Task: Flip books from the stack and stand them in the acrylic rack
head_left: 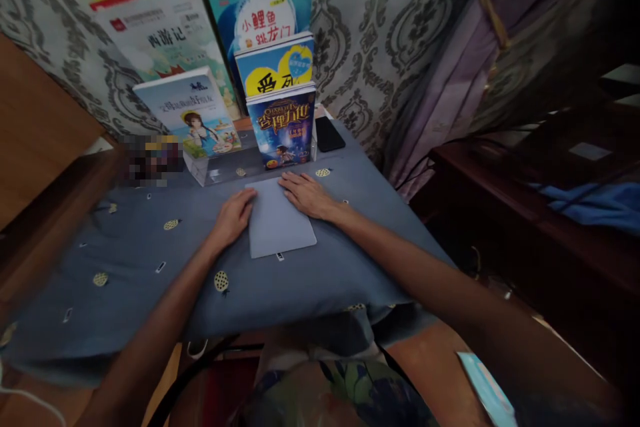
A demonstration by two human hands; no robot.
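A flat pale grey sheet or thin board (279, 223) lies on the blue patterned cloth (150, 247) that covers the table. My left hand (233, 215) rests at its left edge, fingers bent down against the cloth and the sheet's side. Over the sheet's upper right corner lies my right hand (306, 193), fingers stretched flat and pointing left. Neither hand lifts anything. Just behind the hands stands a dark blue book (281, 124) upright in a clear holder (220, 170).
More children's books lean against the patterned wall: a white one (193, 113), a blue and yellow one (275, 65), larger ones behind. A black phone (329, 133) lies at the back right. A dark wooden bench (500, 200) stands right; purple curtain (450, 80) hangs beside it.
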